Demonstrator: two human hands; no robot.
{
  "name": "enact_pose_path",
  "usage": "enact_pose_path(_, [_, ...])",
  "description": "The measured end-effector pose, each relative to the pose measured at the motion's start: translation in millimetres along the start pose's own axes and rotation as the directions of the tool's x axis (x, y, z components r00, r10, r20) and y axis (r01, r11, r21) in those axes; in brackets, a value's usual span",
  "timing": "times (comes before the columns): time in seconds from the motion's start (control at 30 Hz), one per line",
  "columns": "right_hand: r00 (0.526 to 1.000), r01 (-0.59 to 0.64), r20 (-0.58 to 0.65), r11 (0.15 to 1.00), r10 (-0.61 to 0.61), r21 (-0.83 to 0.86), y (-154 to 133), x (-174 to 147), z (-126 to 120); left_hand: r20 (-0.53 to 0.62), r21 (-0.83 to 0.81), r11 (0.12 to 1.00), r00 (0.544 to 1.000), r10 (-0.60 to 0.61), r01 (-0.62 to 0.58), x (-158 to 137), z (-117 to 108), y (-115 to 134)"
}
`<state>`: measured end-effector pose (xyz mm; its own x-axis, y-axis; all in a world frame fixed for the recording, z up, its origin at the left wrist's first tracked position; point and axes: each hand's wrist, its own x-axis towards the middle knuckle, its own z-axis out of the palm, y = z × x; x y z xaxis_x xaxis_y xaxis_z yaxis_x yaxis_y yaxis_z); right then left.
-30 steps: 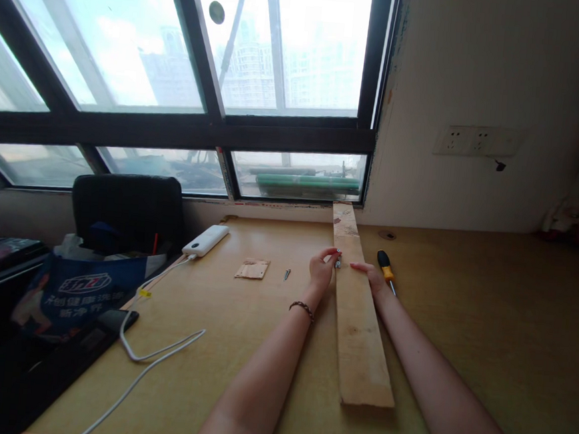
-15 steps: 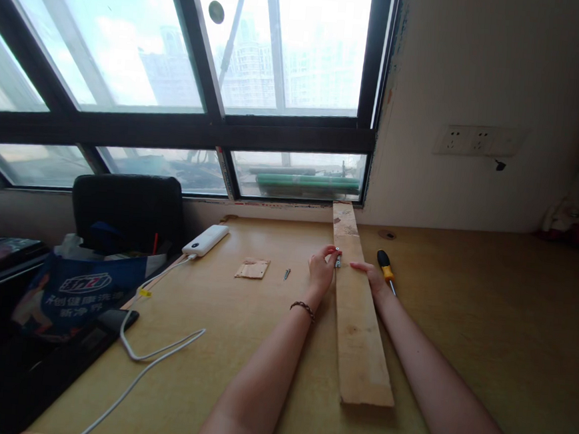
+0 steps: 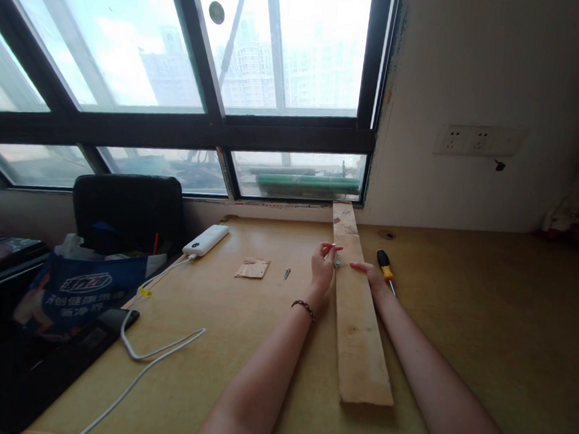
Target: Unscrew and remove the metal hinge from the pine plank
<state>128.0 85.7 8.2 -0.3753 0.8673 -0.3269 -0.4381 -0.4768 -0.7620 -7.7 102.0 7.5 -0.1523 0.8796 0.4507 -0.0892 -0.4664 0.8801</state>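
A long wooden board (image 3: 358, 329) lies lengthwise in front of me, its far end by the window. At its left edge my left hand (image 3: 322, 266) is closed, fingertips pinching a small shiny metal piece (image 3: 334, 245) too tiny to name surely. Just below those fingertips a small metal bracket (image 3: 336, 263) sits on the board's edge. My right hand (image 3: 375, 279) holds the board's right side, one digit stretched over its top face; the other fingers are mostly hidden. Close to the right wrist lies a screwdriver (image 3: 386, 267) with a black and yellow handle.
On the table (image 3: 486, 326), left of the board, lie a screw (image 3: 287, 274) and a thin wood piece (image 3: 252, 268). Farther left are a white power bank (image 3: 206, 240) and its white cable (image 3: 158, 352). A black chair (image 3: 127, 207) and a blue bag (image 3: 83, 291) stand beside the table.
My left fingertips have lifted slightly off the bracket, with a small shiny piece between them, leaving the bracket at the board's edge. My right hand and the board have stayed put.
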Motion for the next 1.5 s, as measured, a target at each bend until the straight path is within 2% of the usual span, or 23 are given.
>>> enact_pose_path(0.13, [0.999, 0.023, -0.025, 1.000, -0.023, -0.016, 0, 0, -1, 0.011, -0.002, 0.999, 0.999, -0.037, 0.037, 0, -2, -3])
enact_pose_path(0.27, [0.998, 0.040, -0.045, 0.999, -0.041, -0.032, 1, 0, -1, 0.014, 0.046, 0.999, 1.000, -0.017, 0.016, 1, -5, -4])
enact_pose_path(0.4, [0.999, 0.018, -0.041, 0.999, -0.020, -0.038, 0, -3, 2, -0.034, 0.105, 0.994, 0.999, -0.002, 0.006, 2, -7, -1])
enact_pose_path(0.6, [0.997, 0.030, -0.071, 0.998, -0.034, -0.062, -1, -4, 6, -0.086, -0.032, 0.999, 0.995, -0.046, 0.043, 5, -7, 1])
enact_pose_path(0.77, [0.998, -0.036, -0.054, 0.998, 0.033, -0.059, -2, -3, 3, -0.205, 0.105, 0.994, 0.978, 0.034, -0.013, 8, -14, 2])
enact_pose_path(0.9, [0.998, -0.065, -0.009, 0.995, 0.065, -0.082, -4, -3, 1, -0.240, 0.204, 0.979, 0.969, 0.057, -0.007, -4, -19, 1])
enact_pose_path(1.0, [0.996, -0.087, -0.014, 0.989, 0.086, -0.122, -5, -3, 1, -0.213, 0.241, 0.970, 0.977, 0.026, 0.027, -19, -19, -2])
enact_pose_path(1.13, [0.997, -0.073, -0.039, 0.986, 0.068, -0.147, -5, -1, 0, -0.123, 0.265, 0.964, 0.992, 0.020, 0.014, -33, -16, 1])
enact_pose_path(1.3, [0.998, -0.063, -0.032, 0.988, 0.059, -0.142, -5, -3, -1, 0.002, 0.192, 0.981, 0.999, -0.035, 0.034, -35, -16, 8])
enact_pose_path(1.5, [0.997, -0.080, 0.014, 0.989, 0.082, -0.123, -6, -6, 0, 0.060, 0.116, 0.986, 0.990, -0.124, 0.117, -32, -17, 5])
